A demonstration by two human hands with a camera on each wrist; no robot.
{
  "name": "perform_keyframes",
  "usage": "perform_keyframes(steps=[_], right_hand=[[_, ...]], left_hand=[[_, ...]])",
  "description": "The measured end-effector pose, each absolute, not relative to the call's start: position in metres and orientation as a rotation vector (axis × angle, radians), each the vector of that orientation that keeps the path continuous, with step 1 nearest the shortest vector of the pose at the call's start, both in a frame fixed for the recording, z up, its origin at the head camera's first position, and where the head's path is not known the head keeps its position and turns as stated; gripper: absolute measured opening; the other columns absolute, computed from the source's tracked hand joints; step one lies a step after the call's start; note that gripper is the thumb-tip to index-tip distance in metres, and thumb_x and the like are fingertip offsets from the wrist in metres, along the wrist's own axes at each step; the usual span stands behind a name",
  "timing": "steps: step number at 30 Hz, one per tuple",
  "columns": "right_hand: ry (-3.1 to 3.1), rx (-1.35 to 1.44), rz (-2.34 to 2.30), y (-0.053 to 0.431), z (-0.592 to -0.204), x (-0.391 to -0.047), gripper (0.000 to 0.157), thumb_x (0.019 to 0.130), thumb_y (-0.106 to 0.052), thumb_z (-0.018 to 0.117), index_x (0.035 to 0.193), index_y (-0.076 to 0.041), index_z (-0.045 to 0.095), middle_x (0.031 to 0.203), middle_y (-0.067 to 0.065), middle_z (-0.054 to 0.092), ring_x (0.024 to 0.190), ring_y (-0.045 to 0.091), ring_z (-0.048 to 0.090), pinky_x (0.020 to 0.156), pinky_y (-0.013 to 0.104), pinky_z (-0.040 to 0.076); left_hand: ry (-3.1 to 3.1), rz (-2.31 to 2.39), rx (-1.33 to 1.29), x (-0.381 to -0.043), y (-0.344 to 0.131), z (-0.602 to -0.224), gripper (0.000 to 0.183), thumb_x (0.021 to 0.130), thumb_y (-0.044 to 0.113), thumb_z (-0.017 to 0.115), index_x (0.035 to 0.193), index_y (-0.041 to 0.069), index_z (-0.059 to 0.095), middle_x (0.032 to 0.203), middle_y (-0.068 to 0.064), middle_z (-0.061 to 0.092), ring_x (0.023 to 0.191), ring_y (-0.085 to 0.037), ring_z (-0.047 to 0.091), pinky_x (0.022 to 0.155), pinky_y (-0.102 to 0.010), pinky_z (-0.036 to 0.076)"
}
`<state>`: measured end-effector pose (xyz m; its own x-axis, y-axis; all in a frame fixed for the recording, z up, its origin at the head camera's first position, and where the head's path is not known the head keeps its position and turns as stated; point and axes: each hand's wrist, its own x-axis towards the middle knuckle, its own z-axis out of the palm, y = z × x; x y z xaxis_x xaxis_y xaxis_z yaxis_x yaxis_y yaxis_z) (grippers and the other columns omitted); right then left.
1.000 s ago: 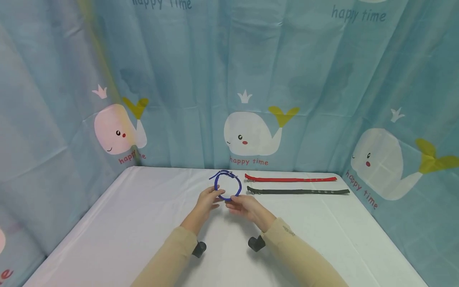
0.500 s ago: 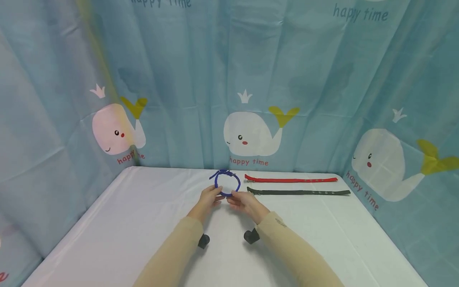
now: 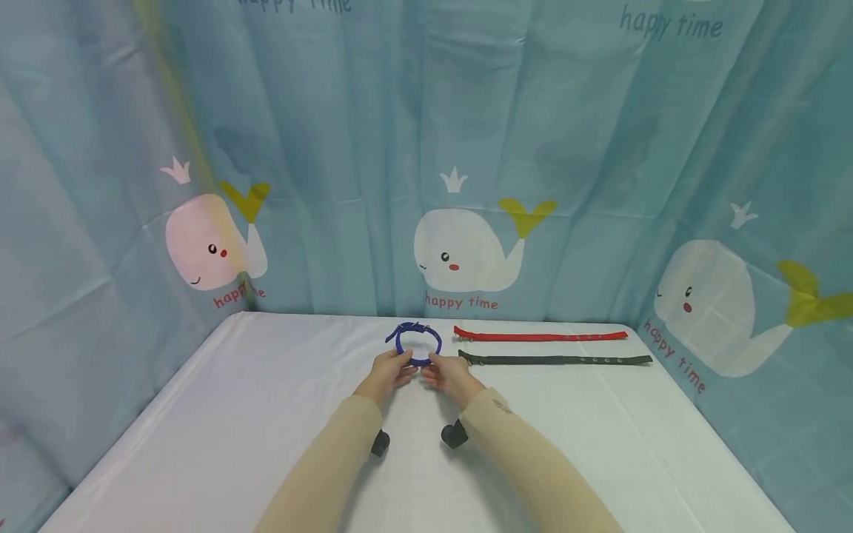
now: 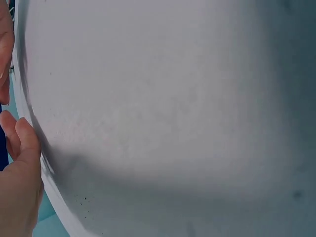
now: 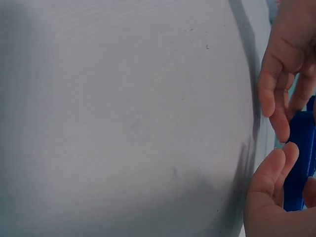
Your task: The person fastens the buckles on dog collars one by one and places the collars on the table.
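A blue buckled collar (image 3: 437, 342), closed into a loop with its loose strap end sticking out at the upper left, is held above the white table near its far side. My left hand (image 3: 385, 374) pinches the near side of the loop between thumb and fingers. From the other side my right hand (image 3: 453, 376) pinches the same near stretch, its fingertips close to the left ones. In the right wrist view the blue band (image 5: 298, 163) shows between both hands at the right edge. Only a sliver of the collar appears in the left wrist view.
To the right, a red collar (image 3: 540, 337) lies stretched out straight along the back of the white table (image 3: 253, 429). A black collar (image 3: 560, 360) lies parallel in front of it. A blue curtain (image 3: 346, 163) with whale prints hangs behind and at both sides.
The blue collar loop tilts flatter and has shifted slightly left. Both hands keep their hold on its near side, and the right forearm has moved a little left.
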<state>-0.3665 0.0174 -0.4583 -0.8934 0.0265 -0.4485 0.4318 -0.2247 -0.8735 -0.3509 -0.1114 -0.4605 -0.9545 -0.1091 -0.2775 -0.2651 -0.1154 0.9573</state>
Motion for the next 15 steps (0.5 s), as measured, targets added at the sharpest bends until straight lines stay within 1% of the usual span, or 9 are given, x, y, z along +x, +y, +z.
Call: perform_keyframes(steps=[6,9,10,11,12,15], right_hand=[[1.779,0.564,-2.180,0.012,-0.458,-0.369,0.027,0.090,-0.013,0.057,0.110,0.005,0.055,0.088,0.018,0.066,0.073,0.020,0.067,0.074,0.033,0.053],[1.782,0.589,-2.162,0.009,-0.456,-0.370,0.027,0.090,-0.014,0.057,0.110,0.005,0.055,0.095,0.021,0.066,0.075,0.020,0.067,0.075,0.033,0.053],[1.783,0.597,-2.154,0.009,-0.455,-0.370,0.027,0.090,-0.014,0.057,0.110,0.005,0.054,0.097,0.021,0.065,0.076,0.020,0.067,0.076,0.033,0.052],[1.785,0.602,-2.148,0.008,-0.455,-0.371,0.028,0.091,-0.014,0.057,0.111,0.005,0.054,0.099,0.022,0.065,0.076,0.020,0.067,0.076,0.033,0.052],[1.783,0.606,-2.144,0.007,-0.454,-0.371,0.028,0.091,-0.014,0.057,0.111,0.005,0.053,0.101,0.022,0.064,0.076,0.020,0.067,0.077,0.033,0.052],[1.778,0.614,-2.136,0.006,-0.453,-0.375,0.028,0.091,-0.014,0.056,0.111,0.004,0.053,0.100,0.021,0.065,0.075,0.018,0.066,0.077,0.031,0.052]], left_hand=[[2.022,2.202,-0.486,-0.356,-0.115,-0.460,0.046,0.093,0.015,0.053,0.131,-0.007,0.040,0.118,-0.024,0.056,0.101,-0.030,0.061,0.087,-0.039,0.047],[2.023,2.198,-0.521,-0.363,-0.117,-0.465,0.050,0.091,0.012,0.056,0.132,-0.008,0.038,0.116,-0.023,0.058,0.099,-0.028,0.062,0.086,-0.037,0.048],[2.020,2.199,-0.531,-0.366,-0.118,-0.467,0.051,0.089,0.011,0.058,0.132,-0.008,0.038,0.114,-0.023,0.059,0.097,-0.028,0.063,0.085,-0.037,0.048],[2.007,2.222,-0.498,-0.371,-0.121,-0.473,0.054,0.087,0.010,0.061,0.131,-0.011,0.038,0.107,-0.022,0.062,0.092,-0.026,0.065,0.080,-0.034,0.051],[2.001,2.226,-0.506,-0.375,-0.122,-0.475,0.055,0.086,0.009,0.062,0.131,-0.012,0.037,0.104,-0.021,0.063,0.090,-0.026,0.065,0.080,-0.034,0.051],[1.990,2.224,-0.534,-0.380,-0.123,-0.478,0.052,0.085,0.004,0.061,0.128,-0.015,0.038,0.100,-0.022,0.065,0.090,-0.027,0.065,0.079,-0.033,0.051]])
